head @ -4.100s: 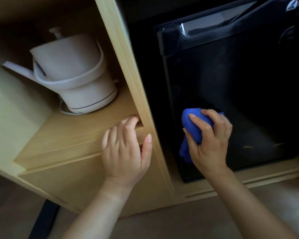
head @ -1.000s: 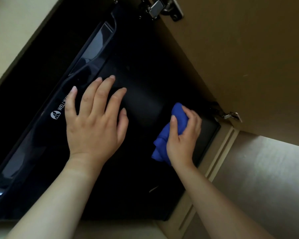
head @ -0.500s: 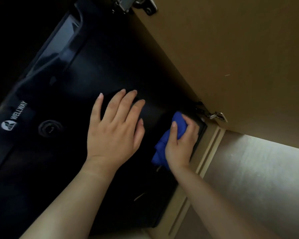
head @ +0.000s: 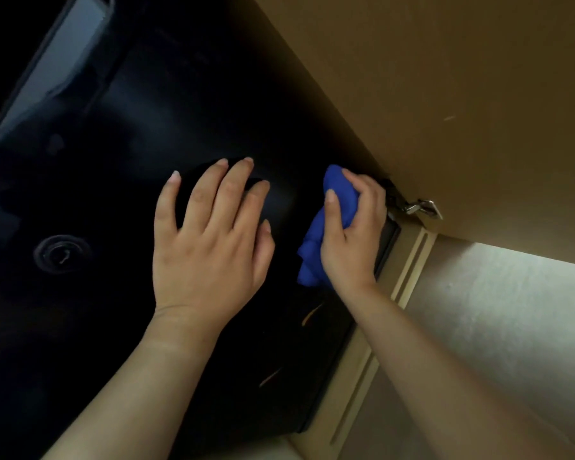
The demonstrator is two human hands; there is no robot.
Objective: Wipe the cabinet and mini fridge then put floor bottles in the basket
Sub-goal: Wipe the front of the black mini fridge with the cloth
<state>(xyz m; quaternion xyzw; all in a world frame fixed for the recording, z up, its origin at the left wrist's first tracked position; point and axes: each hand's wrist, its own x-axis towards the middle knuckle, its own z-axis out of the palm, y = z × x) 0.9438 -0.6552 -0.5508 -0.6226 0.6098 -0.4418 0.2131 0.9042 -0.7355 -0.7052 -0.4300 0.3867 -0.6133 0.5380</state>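
The black mini fridge door (head: 140, 134) fills the left and middle of the head view, tilted, with a round lock (head: 62, 254) at the left. My left hand (head: 210, 247) lies flat on the door with fingers spread. Just to its right, my right hand (head: 352, 237) grips a bunched blue cloth (head: 326, 227) and presses it against the door near its right edge. No bottles or basket are in sight.
The open wooden cabinet door (head: 445, 94) stands at the upper right, with a metal hinge (head: 419, 207) close to my right hand. The pale cabinet frame (head: 372, 360) runs along the fridge's right side, and light carpeted floor (head: 512, 327) lies at the lower right.
My right hand with the cloth has slid a little up along the fridge door's right edge toward the hinge. My left hand stays flat on the door. The view has shifted slightly.
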